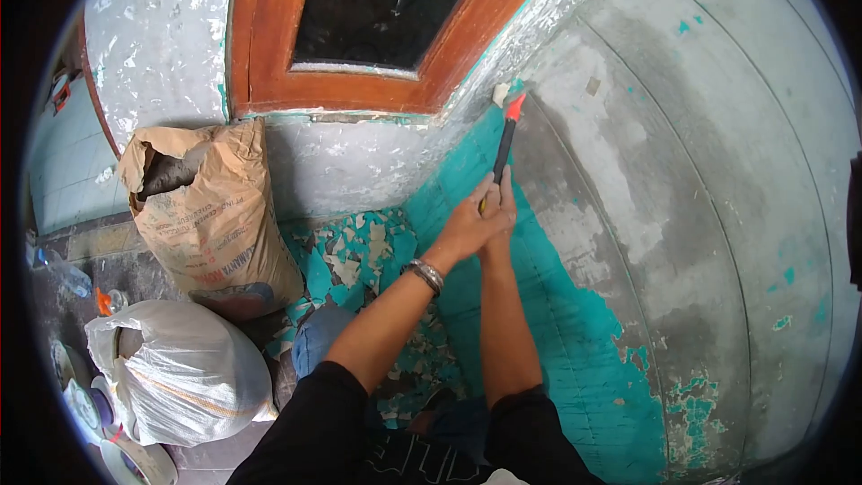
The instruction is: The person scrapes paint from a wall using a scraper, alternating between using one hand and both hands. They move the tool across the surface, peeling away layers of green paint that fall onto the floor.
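Observation:
Both my hands are wrapped round the black handle of a scraper (505, 144) with a red head. My left hand (461, 232), with bracelets at the wrist, overlaps my right hand (500, 232) low on the handle. The scraper's head touches the wall near the corner below the window frame, where a pale curled flake (500, 94) stands out. Its blade edge is too small to make out. Turquoise paint (539, 305) still covers the lower wall on the left, beside bare grey wall (620, 216).
A torn paper cement sack (224, 233) stands left of my arms, with a white woven sack (193, 377) nearer me. Paint flakes (359, 260) litter the floor by my leg. A wooden window frame (346, 94) is above. A plastic bottle (65, 271) lies far left.

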